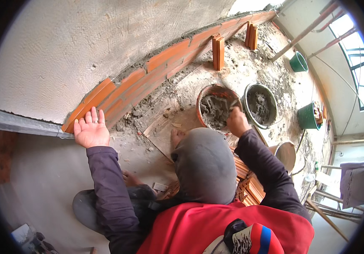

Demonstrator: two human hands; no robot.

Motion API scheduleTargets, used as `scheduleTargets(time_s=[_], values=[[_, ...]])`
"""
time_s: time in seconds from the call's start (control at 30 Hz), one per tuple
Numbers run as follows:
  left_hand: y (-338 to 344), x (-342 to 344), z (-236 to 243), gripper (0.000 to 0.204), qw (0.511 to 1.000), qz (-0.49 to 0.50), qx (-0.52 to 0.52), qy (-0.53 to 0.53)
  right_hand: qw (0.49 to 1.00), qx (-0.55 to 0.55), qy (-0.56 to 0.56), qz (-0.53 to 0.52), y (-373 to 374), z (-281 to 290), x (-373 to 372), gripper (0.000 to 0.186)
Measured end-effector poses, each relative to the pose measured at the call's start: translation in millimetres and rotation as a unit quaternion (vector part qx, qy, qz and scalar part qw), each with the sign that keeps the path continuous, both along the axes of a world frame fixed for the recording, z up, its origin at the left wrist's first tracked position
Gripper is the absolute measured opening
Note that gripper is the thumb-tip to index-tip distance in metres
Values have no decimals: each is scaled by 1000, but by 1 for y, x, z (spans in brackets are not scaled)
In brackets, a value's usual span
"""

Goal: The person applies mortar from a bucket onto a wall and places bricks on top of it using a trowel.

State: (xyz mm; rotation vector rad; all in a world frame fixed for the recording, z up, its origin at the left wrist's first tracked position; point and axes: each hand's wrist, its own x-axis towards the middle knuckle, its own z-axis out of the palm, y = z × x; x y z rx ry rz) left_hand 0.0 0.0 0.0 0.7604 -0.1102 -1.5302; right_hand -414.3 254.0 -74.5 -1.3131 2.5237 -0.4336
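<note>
Nearer the wearer than the orange-rimmed bucket (198, 106), a grey-clad knee (205, 165) rises, and stacked bricks (252, 190) lie on the bucket's near side, toward its right. Well left of the bucket, the left hand (92, 131) turns palm up, fingers straight and slightly apart; their tips overlap the end brick (89, 101) of a low wall (169, 57), though I cannot tell whether they touch it. At the bucket's right edge, the right hand (238, 122) has its fingers curled together around a trowel (234, 103), whose handle is mostly hidden by the fist; its metal juts past the knuckles over the bucket's mortar (216, 110). Just right of the bucket stands a dark bucket (264, 126), also holding mortar. Beyond the orange-rimmed bucket, an upright brick (218, 53) stands near the wall; farther off, to the bucket's right, sits a green bucket (298, 62)
</note>
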Motion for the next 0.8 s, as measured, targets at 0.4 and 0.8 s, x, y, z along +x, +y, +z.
scheduleTargets(time_s=[0.4,0.8], values=[[2,2,-3,69,1000,-10,-8,-8,997,-59,-48,8,15,-41,-20,38],[7,2,4,72,1000,-10,-3,-17,974,-111,-194,41,7,5,1,62]])
